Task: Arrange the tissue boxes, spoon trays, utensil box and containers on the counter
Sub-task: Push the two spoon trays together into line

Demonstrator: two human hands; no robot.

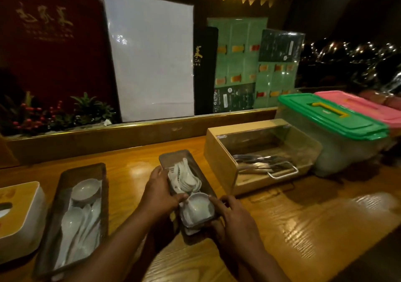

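Both hands are on the middle spoon tray [165,159] now: the left hand [159,191] clamps its long left edge, fingers [180,197] curled over the rim, while the right hand [235,220] cups the near right corner, so each grip is pressed onto the tray itself. Holding it at two sides looks meant to slide or square it without spilling the loose load, a small white bowl [198,208] between the two grips and white spoons [186,177] piled just beyond. Well left of the left grip lies a second spoon tray [65,175], and past it a tissue box [21,223], cut off by the frame edge. Beyond the right grip stands the utensil box [217,149] with its clear lid, then a green-lidded container [332,114] and a pink-lidded one [368,108], all on the desk [303,227]. The held tray's near end is hidden under the bowl and wrists; possibly it is slightly lifted, the dim light leaves that unclear.
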